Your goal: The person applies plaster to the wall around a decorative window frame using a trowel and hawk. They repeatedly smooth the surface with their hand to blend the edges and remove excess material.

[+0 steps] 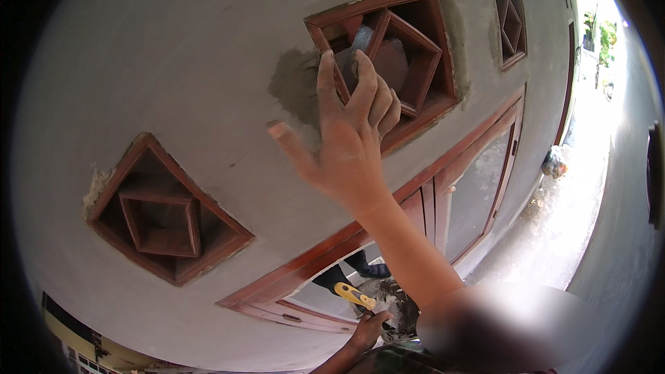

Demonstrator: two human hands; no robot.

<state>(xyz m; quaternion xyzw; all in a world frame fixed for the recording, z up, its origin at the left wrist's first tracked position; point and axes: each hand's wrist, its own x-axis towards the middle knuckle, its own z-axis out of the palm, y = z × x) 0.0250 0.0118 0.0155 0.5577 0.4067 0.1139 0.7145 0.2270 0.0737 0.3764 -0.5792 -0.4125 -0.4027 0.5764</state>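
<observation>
My right hand (353,131) reaches up to the wall, thumb and index finger stretched out and the other fingers bent. Its fingertips touch the left side of a brown wooden vent frame (409,128), which has a tilted square frame inside it. Damp grey mortar (294,83) darkens the wall beside those fingers. A grey strip (361,38) shows by the middle fingertip; whether the hand touches it is unclear. Low down, my left hand (367,332) is closed around the lower end of a yellow-handled tool (355,296), whose working end is hidden. Grey mortar-like material (398,305) lies beside it.
Another diamond-shaped vent frame (173,273) is at the lower left, and a smaller one (510,28) farther right. Below runs a brown-framed window (478,183) with glass panes. A bright passage (547,228) lies at right, with a plastic bag (554,163) against the wall.
</observation>
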